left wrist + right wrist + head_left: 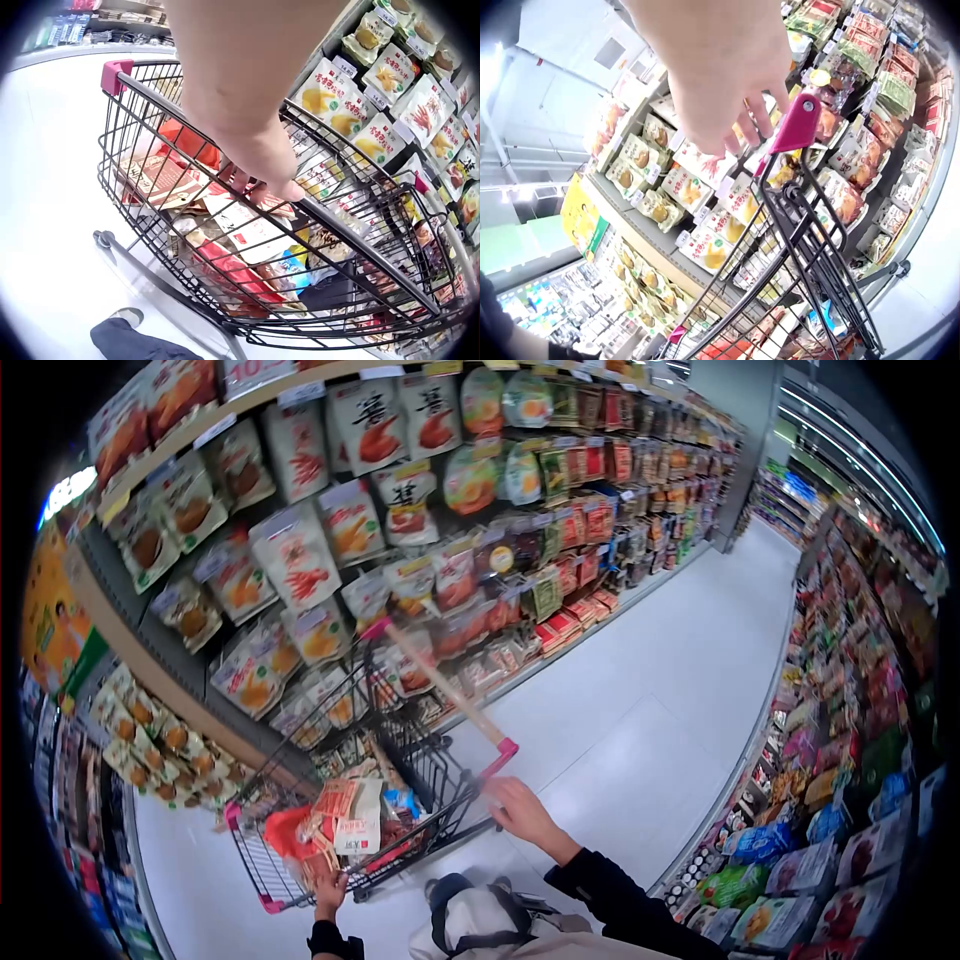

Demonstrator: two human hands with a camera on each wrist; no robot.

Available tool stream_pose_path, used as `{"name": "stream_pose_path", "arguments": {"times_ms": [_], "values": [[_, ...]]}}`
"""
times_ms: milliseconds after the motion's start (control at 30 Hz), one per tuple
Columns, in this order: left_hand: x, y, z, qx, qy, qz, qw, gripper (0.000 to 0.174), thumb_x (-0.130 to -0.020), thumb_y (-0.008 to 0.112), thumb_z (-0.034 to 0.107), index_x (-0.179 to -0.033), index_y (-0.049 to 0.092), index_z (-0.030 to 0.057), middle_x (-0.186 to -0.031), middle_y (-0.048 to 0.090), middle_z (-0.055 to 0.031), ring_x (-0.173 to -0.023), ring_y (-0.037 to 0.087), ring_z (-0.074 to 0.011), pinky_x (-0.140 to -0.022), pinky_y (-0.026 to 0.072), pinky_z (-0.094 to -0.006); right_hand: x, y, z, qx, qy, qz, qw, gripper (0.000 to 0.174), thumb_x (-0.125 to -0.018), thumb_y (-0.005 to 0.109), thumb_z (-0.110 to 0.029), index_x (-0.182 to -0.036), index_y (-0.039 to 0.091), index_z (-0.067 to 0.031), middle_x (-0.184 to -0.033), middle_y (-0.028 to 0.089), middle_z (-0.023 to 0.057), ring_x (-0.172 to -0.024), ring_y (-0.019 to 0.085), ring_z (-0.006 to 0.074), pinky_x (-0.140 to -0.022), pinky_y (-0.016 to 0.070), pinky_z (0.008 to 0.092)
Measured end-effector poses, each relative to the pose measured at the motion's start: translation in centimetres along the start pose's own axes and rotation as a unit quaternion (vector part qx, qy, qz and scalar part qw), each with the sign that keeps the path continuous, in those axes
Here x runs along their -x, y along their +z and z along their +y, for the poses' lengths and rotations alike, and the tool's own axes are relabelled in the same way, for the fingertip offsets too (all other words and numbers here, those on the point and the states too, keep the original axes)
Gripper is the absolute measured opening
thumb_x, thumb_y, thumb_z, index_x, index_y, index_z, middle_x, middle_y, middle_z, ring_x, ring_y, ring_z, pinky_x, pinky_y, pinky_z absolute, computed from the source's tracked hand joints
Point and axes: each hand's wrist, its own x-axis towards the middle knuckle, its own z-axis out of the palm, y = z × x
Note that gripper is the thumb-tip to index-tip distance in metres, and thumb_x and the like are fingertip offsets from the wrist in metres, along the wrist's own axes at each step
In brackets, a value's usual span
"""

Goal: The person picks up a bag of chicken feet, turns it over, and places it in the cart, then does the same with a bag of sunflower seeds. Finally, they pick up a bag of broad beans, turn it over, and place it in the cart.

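Note:
A black wire shopping cart (360,251) with pink corner pieces stands in the aisle. Over its side rail lies my left hand (325,885), its fingers curled around the bar in the left wrist view. Inside the basket are a red bag (288,832), a white-labelled packet (358,818), a blue packet (291,271) and other packaged food. My right hand (522,810) hovers beside the pink end (799,124) of the cart's handle, fingers loosely bent with nothing held. The handle bar (450,695) stretches away toward the shelf.
Tall shelves of hanging snack pouches (300,565) run along the left, close to the cart. Bins of bagged goods (800,865) line the right side. White floor (640,690) extends between them. A yellow display panel (52,610) stands at the shelf's near end.

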Motion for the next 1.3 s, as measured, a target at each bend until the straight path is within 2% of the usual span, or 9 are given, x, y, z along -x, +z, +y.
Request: {"name": "stream_pose_path", "arguments": {"times_ms": [200, 300, 333, 433, 667, 867, 967, 1200, 1300], "values": [[-1.3, 0.1, -0.5, 0.02, -0.056, -0.061, 0.996, 0.034, -0.079, 0.052, 0.035, -0.102, 0.056, 0.0099, -0.089, 0.06, -0.0156, -0.094, 0.052, -0.0299, -0.084, 0.0378, -0.0387, 4.7, -3.6, 1.3, -0.065, 0.163, 0.083, 0.981, 0.024, -0.076, 0.054, -0.009, -0.1, 0.053, -0.0054, -0.105, 0.053, 0.0107, -0.098, 0.048, 0.0287, -0.083, 0.0409, 0.0343], [-2.0, -2.9, 5.6, 0.126, -0.052, -0.027, 0.99, 0.035, -0.078, 0.055, 0.025, -0.105, 0.054, 0.0029, -0.09, 0.059, -0.0148, -0.093, 0.053, -0.0257, -0.081, 0.0408, -0.0321, 6.5, -4.5, 2.4, -0.051, 0.207, 0.108, 0.971, 0.024, -0.077, 0.052, -0.009, -0.101, 0.053, -0.0056, -0.104, 0.053, 0.011, -0.1, 0.048, 0.0284, -0.084, 0.0405, 0.0341], [-3.1, -2.9, 7.2, 0.132, 0.018, 0.05, 0.99, 0.03, -0.078, 0.054, 0.016, -0.103, 0.053, -0.0004, -0.093, 0.058, -0.0143, -0.092, 0.054, -0.0227, -0.081, 0.0404, -0.0296, 7.2, -4.7, 2.7, -0.048, 0.225, 0.114, 0.966, 0.024, -0.077, 0.052, -0.009, -0.101, 0.054, -0.0055, -0.104, 0.053, 0.0112, -0.1, 0.048, 0.0284, -0.084, 0.0402, 0.034], [-7.3, -5.3, 16.1, 0.236, 0.085, 0.089, 0.964, 0.028, -0.079, 0.053, 0.009, -0.105, 0.051, -0.0014, -0.101, 0.055, -0.0142, -0.093, 0.053, -0.0213, -0.082, 0.0402, -0.0283, 8.8, -5.3, 4.0, -0.06, 0.245, 0.152, 0.956, 0.023, -0.079, 0.051, -0.008, -0.102, 0.053, -0.0039, -0.102, 0.054, 0.0109, -0.098, 0.051, 0.0257, -0.083, 0.0415, 0.0326], [-13.3, -8.1, 43.6, 0.546, 0.274, -0.022, 0.791, 0.028, -0.083, 0.048, 0.006, -0.11, 0.044, 0.0014, -0.104, 0.053, -0.0088, -0.098, 0.051, -0.0172, -0.086, 0.0394, -0.0276, 9.4, -10.1, 6.3, -0.236, 0.318, 0.313, 0.863, 0.017, -0.085, 0.046, -0.006, -0.1, 0.054, -0.0017, -0.096, 0.058, 0.0083, -0.088, 0.057, 0.0148, -0.072, 0.0459, 0.026], [-11.9, -4.1, 61.7, 0.749, 0.077, -0.321, 0.575, 0.031, -0.082, 0.048, 0.01, -0.112, 0.043, 0.0034, -0.109, 0.049, -0.0096, -0.102, 0.048, -0.0212, -0.088, 0.0388, -0.0373, 9.2, -14.7, 10.3, -0.255, 0.293, 0.406, 0.827, 0.02, -0.087, 0.042, -0.007, -0.106, 0.045, -0.0013, -0.099, 0.055, 0.0098, -0.086, 0.055, 0.0162, -0.076, 0.0442, 0.0273], [-13.4, -1.1, 67.8, 0.746, 0.076, -0.398, 0.529, 0.029, -0.082, 0.048, 0.01, -0.11, 0.044, 0.0036, -0.108, 0.049, -0.0092, -0.102, 0.047, -0.0217, -0.088, 0.0379, -0.0359, 8.5, -17.2, 13.5, -0.26, 0.297, 0.424, 0.815, 0.021, -0.088, 0.042, -0.01, -0.107, 0.044, -0.0013, -0.1, 0.055, 0.0108, -0.085, 0.055, 0.0165, -0.076, 0.0447, 0.0275], [-21.9, 2.1, 74.7, 0.748, 0.036, -0.383, 0.542, 0.027, -0.081, 0.05, 0.009, -0.107, 0.046, 0.0056, -0.103, 0.051, -0.007, -0.097, 0.049, -0.0193, -0.083, 0.0403, -0.0325, 5.7, -21.8, 25.2, -0.281, 0.366, 0.394, 0.795, 0.02, -0.087, 0.043, -0.011, -0.105, 0.044, -0.0013, -0.098, 0.055, 0.0116, -0.082, 0.056, 0.0167, -0.072, 0.0467, 0.0269], [-24.7, 3.8, 75.6, 0.723, -0.013, -0.354, 0.593, 0.026, -0.081, 0.049, 0.008, -0.106, 0.046, 0.0055, -0.101, 0.051, -0.0063, -0.094, 0.049, -0.0183, -0.08, 0.0414, -0.0312, 3.9, -23.8, 28.0, -0.297, 0.358, 0.398, 0.79, 0.02, -0.087, 0.043, -0.011, -0.104, 0.045, -0.0015, -0.097, 0.055, 0.0114, -0.081, 0.057, 0.0164, -0.07, 0.047, 0.0263]]}}
